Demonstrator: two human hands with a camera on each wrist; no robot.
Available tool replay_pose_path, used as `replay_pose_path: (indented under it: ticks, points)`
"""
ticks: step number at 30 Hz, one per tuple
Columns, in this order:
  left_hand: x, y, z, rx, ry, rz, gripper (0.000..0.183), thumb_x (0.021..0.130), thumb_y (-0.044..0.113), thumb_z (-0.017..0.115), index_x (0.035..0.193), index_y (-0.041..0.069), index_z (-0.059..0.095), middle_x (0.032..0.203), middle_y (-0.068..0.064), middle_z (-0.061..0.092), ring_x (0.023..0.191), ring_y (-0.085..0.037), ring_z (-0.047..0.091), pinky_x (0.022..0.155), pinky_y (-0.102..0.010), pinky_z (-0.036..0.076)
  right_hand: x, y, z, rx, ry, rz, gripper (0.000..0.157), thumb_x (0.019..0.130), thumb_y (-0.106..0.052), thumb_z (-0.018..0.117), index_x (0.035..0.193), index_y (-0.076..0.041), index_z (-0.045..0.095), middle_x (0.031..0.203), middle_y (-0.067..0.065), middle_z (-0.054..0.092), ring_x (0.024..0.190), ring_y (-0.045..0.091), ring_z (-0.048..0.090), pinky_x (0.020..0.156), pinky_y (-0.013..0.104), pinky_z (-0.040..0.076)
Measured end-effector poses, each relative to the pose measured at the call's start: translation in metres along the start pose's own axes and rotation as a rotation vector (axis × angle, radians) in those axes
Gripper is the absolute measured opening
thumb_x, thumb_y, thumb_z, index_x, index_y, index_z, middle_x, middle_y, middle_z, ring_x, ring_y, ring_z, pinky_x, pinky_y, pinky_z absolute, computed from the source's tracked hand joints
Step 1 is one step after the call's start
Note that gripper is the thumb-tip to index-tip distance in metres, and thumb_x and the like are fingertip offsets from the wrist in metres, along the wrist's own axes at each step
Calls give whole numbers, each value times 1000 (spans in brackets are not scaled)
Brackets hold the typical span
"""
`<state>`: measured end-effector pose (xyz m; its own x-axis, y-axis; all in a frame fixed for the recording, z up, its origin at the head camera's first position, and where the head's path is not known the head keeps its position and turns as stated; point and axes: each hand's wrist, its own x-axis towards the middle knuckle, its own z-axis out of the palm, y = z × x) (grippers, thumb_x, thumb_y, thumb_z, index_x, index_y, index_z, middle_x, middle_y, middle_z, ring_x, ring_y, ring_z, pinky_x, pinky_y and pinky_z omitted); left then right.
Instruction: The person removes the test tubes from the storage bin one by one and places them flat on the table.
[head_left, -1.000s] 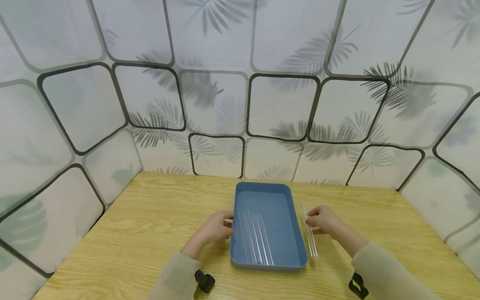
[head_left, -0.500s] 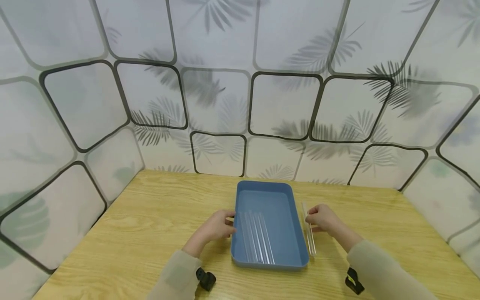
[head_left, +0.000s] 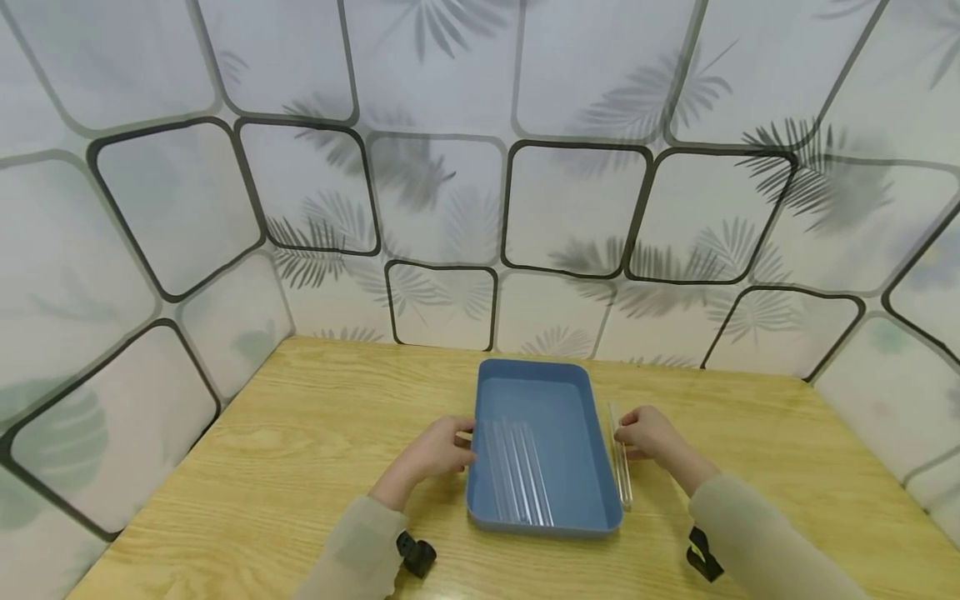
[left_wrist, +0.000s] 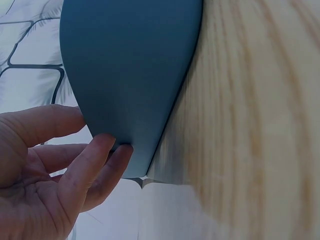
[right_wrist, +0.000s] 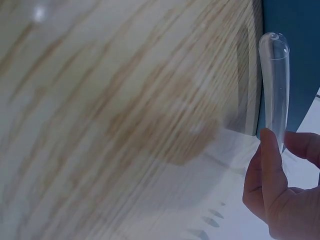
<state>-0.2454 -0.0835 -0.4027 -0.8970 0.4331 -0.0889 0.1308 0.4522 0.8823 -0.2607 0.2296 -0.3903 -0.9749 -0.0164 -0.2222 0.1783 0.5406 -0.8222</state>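
Observation:
My right hand [head_left: 651,435] pinches a clear test tube [right_wrist: 276,82] between thumb and fingers, just outside the right wall of the blue tray [head_left: 570,450]. In the right wrist view the tube's rounded end points up, close to the tray's outer side. Several more clear test tubes [head_left: 522,475] lie side by side lengthwise in the tray's left half. My left hand [head_left: 435,448] rests its fingertips against the tray's left wall. From the left wrist, its fingers [left_wrist: 60,120] touch that outer wall and do not wrap around it.
The tray stands on a wood-grain table [head_left: 330,425]. Behind and on both sides hangs a pale patterned cloth [head_left: 442,208] with leaf prints. A black wrist device [head_left: 417,553] sits at the left sleeve, another black wrist device [head_left: 703,555] at the right sleeve.
The view has shifted slightly, so the whole scene sits a little right and higher. My right hand and the test tube have come marginally nearer the tray. The left hand stays at the wall.

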Motion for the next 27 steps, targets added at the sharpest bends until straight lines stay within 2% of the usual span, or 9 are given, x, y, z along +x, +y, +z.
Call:
replay_pose_path:
  ticks: [12, 19, 27]
  points:
    - [-1, 1, 0, 16, 7, -10, 54, 78, -5, 59, 127, -12, 38, 118, -26, 49, 97, -31, 56, 61, -32, 50, 5, 5, 5, 0, 11, 12, 25, 77, 7, 50, 96, 20, 42, 87, 24, 47, 62, 19, 56, 59, 35, 52]
    - [1, 1, 0, 16, 2, -8, 54, 78, -5, 59, 127, -12, 38, 118, -26, 49, 98, -32, 55, 61, -32, 50, 6, 5, 7, -4, 31, 9, 23, 75, 6, 50, 93, 19, 43, 83, 22, 48, 58, 18, 55, 57, 34, 52]
    - [0, 1, 0, 10, 3, -2, 55, 78, -5, 58, 128, -12, 37, 120, -27, 47, 98, -32, 55, 60, -31, 50, 7, 6, 9, -26, 14, 15, 26, 75, 7, 48, 96, 23, 44, 81, 21, 49, 60, 17, 53, 57, 32, 52]
